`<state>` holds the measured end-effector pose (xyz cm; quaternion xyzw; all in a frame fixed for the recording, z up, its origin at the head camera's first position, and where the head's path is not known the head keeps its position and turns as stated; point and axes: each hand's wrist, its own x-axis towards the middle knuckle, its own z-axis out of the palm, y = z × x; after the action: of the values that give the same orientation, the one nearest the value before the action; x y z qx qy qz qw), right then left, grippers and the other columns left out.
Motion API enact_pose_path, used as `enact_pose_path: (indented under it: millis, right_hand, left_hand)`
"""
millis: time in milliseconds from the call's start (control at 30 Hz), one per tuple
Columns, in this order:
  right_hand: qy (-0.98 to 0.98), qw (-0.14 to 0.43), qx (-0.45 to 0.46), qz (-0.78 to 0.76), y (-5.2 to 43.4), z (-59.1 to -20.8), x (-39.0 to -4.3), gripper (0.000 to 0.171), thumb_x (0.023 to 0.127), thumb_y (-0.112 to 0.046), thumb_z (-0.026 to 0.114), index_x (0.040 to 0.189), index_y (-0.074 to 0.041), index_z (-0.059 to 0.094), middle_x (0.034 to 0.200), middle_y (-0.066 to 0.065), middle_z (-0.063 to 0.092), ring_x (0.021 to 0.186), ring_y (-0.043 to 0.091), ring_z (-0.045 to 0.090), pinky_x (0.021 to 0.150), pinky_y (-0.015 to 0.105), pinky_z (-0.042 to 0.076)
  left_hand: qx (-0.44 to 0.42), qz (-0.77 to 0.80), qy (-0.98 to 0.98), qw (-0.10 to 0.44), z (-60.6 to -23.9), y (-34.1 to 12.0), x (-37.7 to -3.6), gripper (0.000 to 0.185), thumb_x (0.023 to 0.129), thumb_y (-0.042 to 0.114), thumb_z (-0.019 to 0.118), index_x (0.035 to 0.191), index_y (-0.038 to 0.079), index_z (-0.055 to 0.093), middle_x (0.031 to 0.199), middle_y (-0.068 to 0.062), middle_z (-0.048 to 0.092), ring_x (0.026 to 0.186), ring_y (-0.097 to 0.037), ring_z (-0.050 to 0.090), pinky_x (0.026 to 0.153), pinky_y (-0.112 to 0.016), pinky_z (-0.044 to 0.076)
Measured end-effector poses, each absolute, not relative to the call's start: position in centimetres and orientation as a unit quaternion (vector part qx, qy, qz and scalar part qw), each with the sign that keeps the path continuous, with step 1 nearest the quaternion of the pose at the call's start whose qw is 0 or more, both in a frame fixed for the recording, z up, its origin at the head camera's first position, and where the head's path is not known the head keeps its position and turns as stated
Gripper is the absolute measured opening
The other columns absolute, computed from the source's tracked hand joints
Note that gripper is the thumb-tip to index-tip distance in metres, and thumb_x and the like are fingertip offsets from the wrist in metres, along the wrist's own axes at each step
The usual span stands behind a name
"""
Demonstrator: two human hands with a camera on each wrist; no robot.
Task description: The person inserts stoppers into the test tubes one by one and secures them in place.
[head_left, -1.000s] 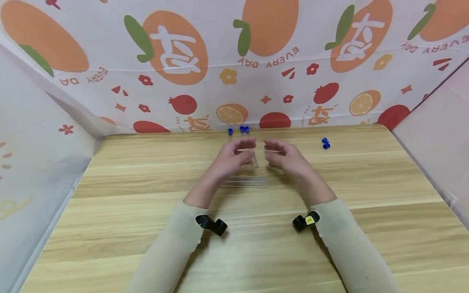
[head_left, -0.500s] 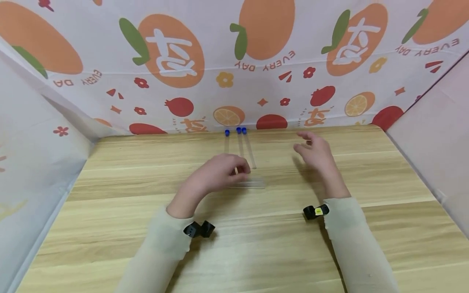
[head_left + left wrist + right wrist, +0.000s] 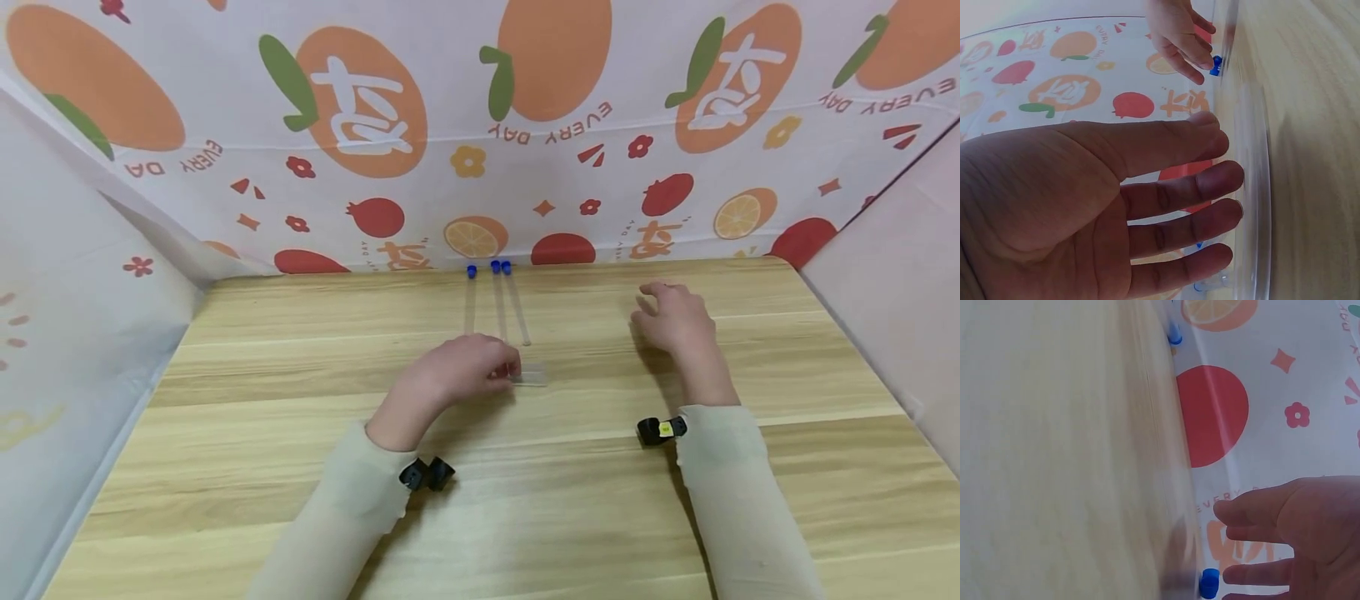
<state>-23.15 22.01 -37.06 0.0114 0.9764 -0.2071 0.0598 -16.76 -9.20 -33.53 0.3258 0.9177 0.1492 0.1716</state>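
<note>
My left hand (image 3: 504, 367) lies on the wooden table (image 3: 300, 350), its fingertips (image 3: 1222, 181) resting against a clear uncapped tube (image 3: 531, 376) lying crosswise. The tube (image 3: 1252, 187) shows as a glassy blur beside those nearly straight fingers. My right hand (image 3: 654, 305) hovers at the back right with its fingers spread. A loose blue cap (image 3: 1209, 582) sits just below its fingertips (image 3: 1229, 512); from the left wrist view the same cap (image 3: 1215, 65) is at those fingertips. In the head view the hand hides the cap.
Three clear tubes with blue caps (image 3: 495, 267) lie side by side near the back edge, pointing toward me. A fruit-print cloth wall (image 3: 480, 125) encloses the table at the back and sides. Black wrist cameras (image 3: 427, 473) sit on both sleeves.
My right hand has swung from the middle out to the right, over the spot where the blue caps lay. My left hand has dropped onto the clear tube.
</note>
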Motion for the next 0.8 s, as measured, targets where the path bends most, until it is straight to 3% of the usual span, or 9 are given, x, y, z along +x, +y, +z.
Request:
enact_pose_path:
  millis: [333,800]
  right_hand:
    - [0.979,0.061,0.012,-0.195,22.2,-37.4,-22.8,0.051,0.098,-0.025,0.056,0.145,-0.006,0.048,0.144,0.029,0.043,0.131,0.051,0.039,0.100,0.069,0.039]
    - [0.972,0.093,0.005,-0.217,22.9,-37.7,-23.2,0.043,0.094,-0.009,0.053,0.137,-0.007,0.057,0.131,0.025,0.058,0.119,0.042,0.054,0.096,0.060,0.045]
  left_hand:
    - [0.327,0.137,0.920,0.169,-34.1,-9.2,-16.7,0.005,0.095,0.021,0.070,0.096,0.016,0.069,0.088,0.006,0.062,0.081,-0.014,0.054,0.079,-0.032,0.049]
    - [0.311,0.130,0.926,0.169,-35.0,-9.1,-16.7,0.004,0.094,0.019,0.071,0.092,0.016,0.074,0.091,0.006,0.067,0.083,-0.011,0.058,0.082,-0.032,0.052]
